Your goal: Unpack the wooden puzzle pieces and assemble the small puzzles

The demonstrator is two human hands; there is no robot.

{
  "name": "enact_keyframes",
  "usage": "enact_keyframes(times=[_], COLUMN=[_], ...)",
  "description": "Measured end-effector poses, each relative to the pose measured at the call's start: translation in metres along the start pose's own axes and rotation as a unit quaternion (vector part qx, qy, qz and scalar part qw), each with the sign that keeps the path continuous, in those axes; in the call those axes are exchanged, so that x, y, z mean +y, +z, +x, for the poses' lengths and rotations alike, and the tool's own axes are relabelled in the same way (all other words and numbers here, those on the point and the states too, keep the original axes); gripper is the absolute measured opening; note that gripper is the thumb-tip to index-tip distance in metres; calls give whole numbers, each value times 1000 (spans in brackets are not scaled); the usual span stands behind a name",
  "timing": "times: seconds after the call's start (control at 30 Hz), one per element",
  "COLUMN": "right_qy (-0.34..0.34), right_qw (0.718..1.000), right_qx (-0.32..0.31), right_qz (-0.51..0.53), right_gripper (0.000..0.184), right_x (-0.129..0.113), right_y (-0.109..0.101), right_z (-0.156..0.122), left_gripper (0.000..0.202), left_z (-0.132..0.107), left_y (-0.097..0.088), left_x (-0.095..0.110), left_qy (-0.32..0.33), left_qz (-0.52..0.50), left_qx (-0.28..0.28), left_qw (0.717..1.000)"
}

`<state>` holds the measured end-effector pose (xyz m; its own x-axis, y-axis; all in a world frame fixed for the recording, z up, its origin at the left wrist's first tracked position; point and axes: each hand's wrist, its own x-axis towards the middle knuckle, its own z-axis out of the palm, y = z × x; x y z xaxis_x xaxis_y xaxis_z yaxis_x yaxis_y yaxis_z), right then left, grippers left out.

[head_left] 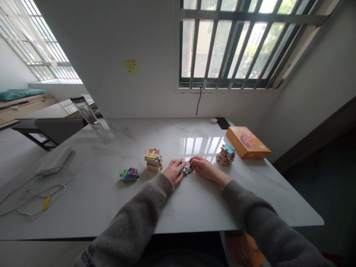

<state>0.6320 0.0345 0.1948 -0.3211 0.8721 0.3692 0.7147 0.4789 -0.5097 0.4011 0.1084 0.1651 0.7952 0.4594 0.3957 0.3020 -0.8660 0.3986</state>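
Between my two hands, on the table's middle, lie a few small jigsaw puzzle pieces (187, 168) in pale and multicoloured print. My left hand (175, 171) is against their left side, its fingers closed on the edge. From the right, my right hand (204, 167) pinches the pieces with thumb and fingertips. Exactly how the pieces join is too small to make out. A tall stack of puzzle pieces (153, 160) stands left of my left hand, and a lower purple and teal stack (129, 175) sits farther left. Another tall stack (226, 154) rises beyond my right hand.
An orange box (247, 142) lies at the right, with a black phone (222, 123) and a small white object (214, 121) behind it. Leftward are a clear bottle (85, 110), a white device (54, 161) and a looped cable (41, 194). The white tabletop (194, 215) ends near my body.
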Motion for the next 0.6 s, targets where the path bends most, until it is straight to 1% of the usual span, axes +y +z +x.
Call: enact_keyframes(times=[0.07, 0.13, 0.17, 0.23, 0.3, 0.4, 0.53, 0.6], right_qy=[15, 31, 40, 59, 68, 51, 31, 26], right_qw=[1000, 999, 998, 996, 992, 992, 995, 995], right_qx=[-10, -20, -18, 7, 40, 60, 50, 42], right_qz=[-9, -23, -37, -72, -99, -96, -86, -88], right_gripper=[39, 34, 30, 24, 21, 20, 18, 21], right_x=[-4, -11, -15, -26, -36, -48, -50, -47], right_y=[-3, -6, -7, -6, -2, 8, 19, 22], right_z=[4, 8, 10, 14, 17, 15, 7, 2], left_gripper=[50, 50, 53, 63, 66, 59, 50, 43], left_z=[1, 2, 3, 4, 5, 4, 0, -2], left_y=[0, 0, -1, -3, -5, -6, -9, -11], left_x=[-2, -2, -2, -2, -1, 0, 3, 3], left_qy=[0, -4, -9, -28, -59, -88, -50, -50], left_qz=[-8, -24, -35, -61, -82, -92, -60, -35], left_qx=[7, 10, 9, 8, 5, 0, 18, 22], left_qw=[1000, 1000, 999, 998, 995, 992, 997, 998])
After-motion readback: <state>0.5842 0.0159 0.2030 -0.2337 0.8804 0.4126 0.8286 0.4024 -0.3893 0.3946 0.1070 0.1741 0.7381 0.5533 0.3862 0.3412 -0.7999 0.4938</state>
